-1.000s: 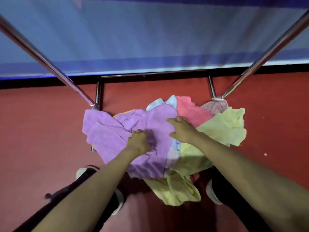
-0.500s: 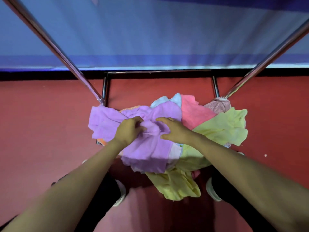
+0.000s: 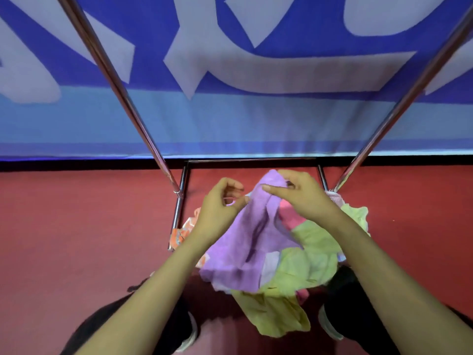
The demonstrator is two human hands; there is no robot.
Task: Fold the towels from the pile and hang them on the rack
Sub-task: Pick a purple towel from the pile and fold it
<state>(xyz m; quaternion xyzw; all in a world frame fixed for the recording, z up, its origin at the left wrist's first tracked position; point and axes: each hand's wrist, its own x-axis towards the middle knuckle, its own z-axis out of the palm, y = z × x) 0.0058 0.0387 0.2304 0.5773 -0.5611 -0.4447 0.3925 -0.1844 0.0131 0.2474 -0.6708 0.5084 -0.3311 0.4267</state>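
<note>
A purple towel hangs lifted above the pile of towels on the red floor. My right hand pinches the purple towel's top edge, raised in front of the rack's base. My left hand is just left of the towel with curled fingers at its edge; whether it grips the cloth is unclear. The pile holds yellow-green, pink, pale and orange-patterned towels. The metal rack rises in two slanted chrome poles on either side, with a low rear bar behind the pile.
A blue and white banner covers the wall behind the rack. Red floor spreads to both sides. My legs and shoes stand close on either side of the pile's near end.
Both hands have risen from pressing on the pile, and the purple towel has come up with them. The view has tilted upward, showing more of the banner.
</note>
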